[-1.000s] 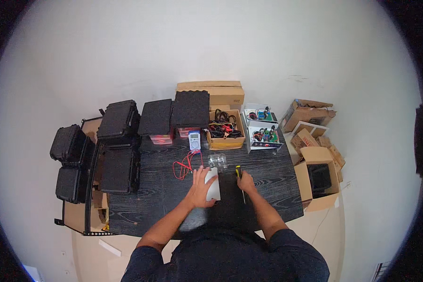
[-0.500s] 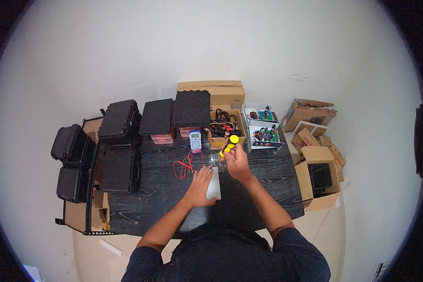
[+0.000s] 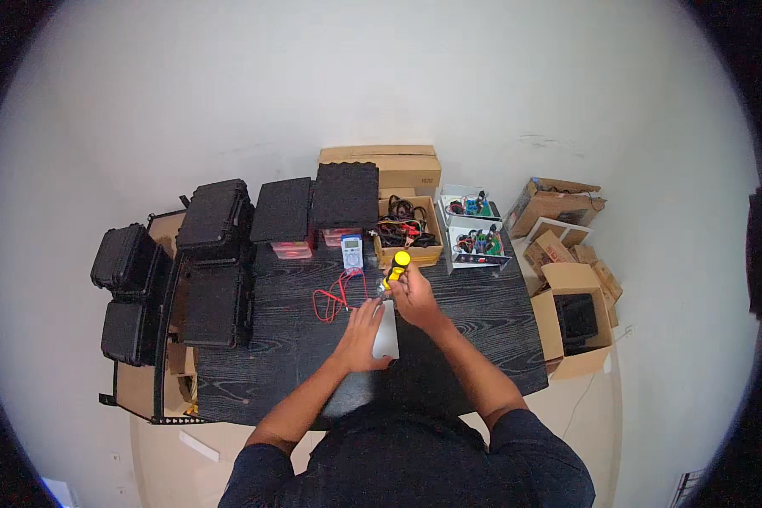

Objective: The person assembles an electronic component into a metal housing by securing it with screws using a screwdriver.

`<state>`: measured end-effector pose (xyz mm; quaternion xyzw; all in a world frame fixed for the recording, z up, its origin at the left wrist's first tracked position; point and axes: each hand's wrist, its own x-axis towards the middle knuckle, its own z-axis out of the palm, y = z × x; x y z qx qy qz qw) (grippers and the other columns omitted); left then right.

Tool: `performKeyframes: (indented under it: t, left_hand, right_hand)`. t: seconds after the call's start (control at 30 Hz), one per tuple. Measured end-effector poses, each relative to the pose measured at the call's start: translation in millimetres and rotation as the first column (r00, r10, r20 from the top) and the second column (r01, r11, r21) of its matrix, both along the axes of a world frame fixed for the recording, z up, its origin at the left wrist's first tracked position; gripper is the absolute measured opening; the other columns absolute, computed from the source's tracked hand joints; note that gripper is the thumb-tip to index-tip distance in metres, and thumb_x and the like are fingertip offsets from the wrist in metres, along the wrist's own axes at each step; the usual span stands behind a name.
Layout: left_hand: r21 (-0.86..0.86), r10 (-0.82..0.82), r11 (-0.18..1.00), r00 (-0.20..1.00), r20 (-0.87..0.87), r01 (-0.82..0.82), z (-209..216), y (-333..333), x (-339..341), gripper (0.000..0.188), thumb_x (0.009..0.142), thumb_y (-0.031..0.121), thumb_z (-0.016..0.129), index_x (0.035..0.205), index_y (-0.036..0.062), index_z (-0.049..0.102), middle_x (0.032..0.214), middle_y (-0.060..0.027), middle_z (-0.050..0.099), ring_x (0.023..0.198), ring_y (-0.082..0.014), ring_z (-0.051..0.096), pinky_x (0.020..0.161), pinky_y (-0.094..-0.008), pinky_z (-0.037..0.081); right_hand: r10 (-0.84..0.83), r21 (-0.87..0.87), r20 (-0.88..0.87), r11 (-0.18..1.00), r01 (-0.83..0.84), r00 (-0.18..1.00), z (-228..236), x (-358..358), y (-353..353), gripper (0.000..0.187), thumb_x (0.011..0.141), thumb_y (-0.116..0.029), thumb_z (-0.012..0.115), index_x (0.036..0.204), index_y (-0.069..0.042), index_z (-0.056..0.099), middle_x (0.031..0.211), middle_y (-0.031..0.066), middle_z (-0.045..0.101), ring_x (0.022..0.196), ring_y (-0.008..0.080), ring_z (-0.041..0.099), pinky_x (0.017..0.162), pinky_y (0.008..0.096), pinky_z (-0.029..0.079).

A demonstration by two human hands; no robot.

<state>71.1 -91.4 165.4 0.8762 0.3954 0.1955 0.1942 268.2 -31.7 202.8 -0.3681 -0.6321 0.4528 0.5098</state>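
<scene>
The right hand (image 3: 408, 292) is closed around a yellow-handled screwdriver (image 3: 395, 265), tip down at the far end of a flat white device (image 3: 386, 332) lying mid-table. The left hand (image 3: 362, 337) lies flat on that device's left edge, fingers spread. Red leads (image 3: 334, 296) sit at ten o'clock from the device, a small meter (image 3: 351, 251) at eleven on the dark table (image 3: 254, 356)
</scene>
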Motion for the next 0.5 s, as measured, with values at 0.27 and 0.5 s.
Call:
performKeyframes:
  t: [0.27,0.5]
  left_hand:
    - [-0.027,0.014,1.000,1.000,-0.009,-0.014,1.3,-0.9,-0.2,0.118,0.063,0.039,0.090,0.154,-0.0073,0.031,0.161,-0.0305,0.026,0.152,-0.0494,0.023,0.124,-0.0610,0.021]
    - [-0.027,0.019,0.999,1.000,-0.001,-0.019,0.3,-1.0,1.5,0.118,0.063,0.038,0.090,0.154,-0.0074,0.030,0.161,-0.0310,0.027,0.153,-0.0495,0.023,0.124,-0.0606,0.021]
  right_hand:
    - [-0.025,0.028,0.026,0.999,0.025,0.999,2.6,-0.3,-0.9,0.033,0.106,-0.008,0.054,0.135,0.004,0.043,0.121,0.0129,0.062,0.104,0.0153,0.066,0.086,0.0300,0.061]
    - [-0.061,0.006,0.049,0.998,0.061,0.997,-3.0,2.0,1.1,0.032,0.106,-0.008,0.055,0.133,0.005,0.044,0.120,0.0123,0.063,0.100,0.0146,0.067,0.085,0.0301,0.061]
